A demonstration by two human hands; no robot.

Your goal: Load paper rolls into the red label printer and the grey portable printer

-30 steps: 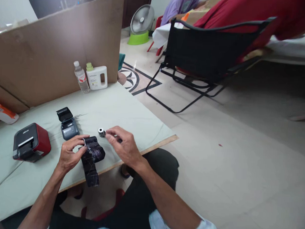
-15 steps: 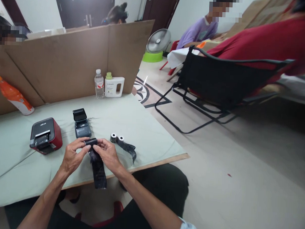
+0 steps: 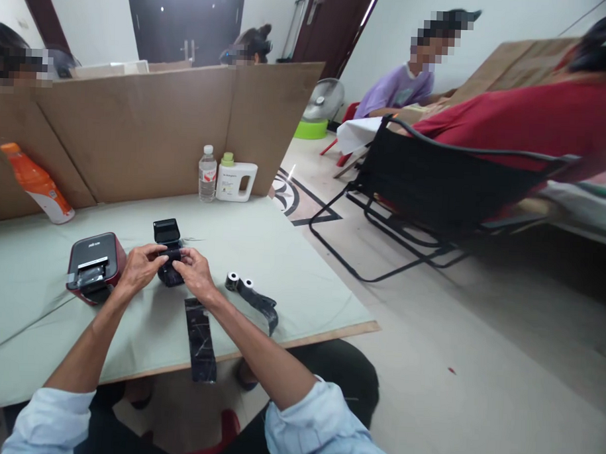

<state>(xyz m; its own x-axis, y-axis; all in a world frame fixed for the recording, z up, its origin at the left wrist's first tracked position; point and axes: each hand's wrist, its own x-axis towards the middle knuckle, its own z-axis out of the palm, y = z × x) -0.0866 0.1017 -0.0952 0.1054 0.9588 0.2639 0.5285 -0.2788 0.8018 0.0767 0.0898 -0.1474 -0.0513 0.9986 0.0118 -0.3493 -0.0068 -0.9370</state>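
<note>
My left hand (image 3: 141, 268) and my right hand (image 3: 196, 271) pinch a small black roll (image 3: 171, 255) from its two ends. They hold it over the small dark printer (image 3: 167, 230), whose lid stands up; the roll and fingers hide much of its inside. A black strip (image 3: 200, 339) lies below my right hand and hangs past the table's front edge. Whether it joins the roll I cannot tell. Right of my right hand are two small rolls (image 3: 232, 281) with white cores and a loose dark strip (image 3: 263, 304). A red and black printer (image 3: 93, 263) stands beside my left hand.
An orange bottle (image 3: 40, 186) leans on the cardboard screen (image 3: 152, 135). A water bottle (image 3: 207, 175) and a white jug (image 3: 237, 181) stand at the back. Beyond the table's right edge is a black folding chair (image 3: 443, 185) with a person in red; several other people are around.
Both hands have moved forward with the black roll, from in front of the small printer to over it. The black strip now rests on the table. My view has shifted slightly.
</note>
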